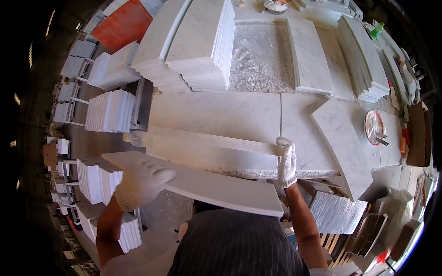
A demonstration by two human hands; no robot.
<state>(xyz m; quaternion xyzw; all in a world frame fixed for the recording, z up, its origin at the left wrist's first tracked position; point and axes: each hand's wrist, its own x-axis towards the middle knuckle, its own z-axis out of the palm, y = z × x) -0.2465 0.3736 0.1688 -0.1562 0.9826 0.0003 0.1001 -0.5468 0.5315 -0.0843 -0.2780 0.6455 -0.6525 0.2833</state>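
- Striped dark apron (235,244) sat closest to the lens, low centre, both bare forearms rising past it toward the bench.
- Curved white marble slab (198,181) was held just above the apron, between the person and the bench edge. Long axis ran left to right, dipping slightly toward the right end; thin edge faced the camera.
- Left hand (140,181), in a white work glove, lay on top of the slab's left part, fingers curled down over the near edge and clamped on it.
- Right hand (287,161), also gloved, was up at the slab's far right end, near the right end of a long narrow marble strip (207,140) lying on the workbench (221,112). Fingers were close together and pointing up; whether they gripped the slab, the strip or just pressed on the bench edge, cannot tell.
- Left hand was the nearer one to the slab's middle; right hand only reached its corner.
- Clear plastic bottle (133,138) lay on its side at the strip's left end.
- Another curved marble piece (343,138) rested on the bench right of the right hand, with a round red-rimmed disc (373,126) beyond it.
- Stacks of white tiles (198,46) stood at the back of the bench; more tile stacks (110,110) on racks to the left.
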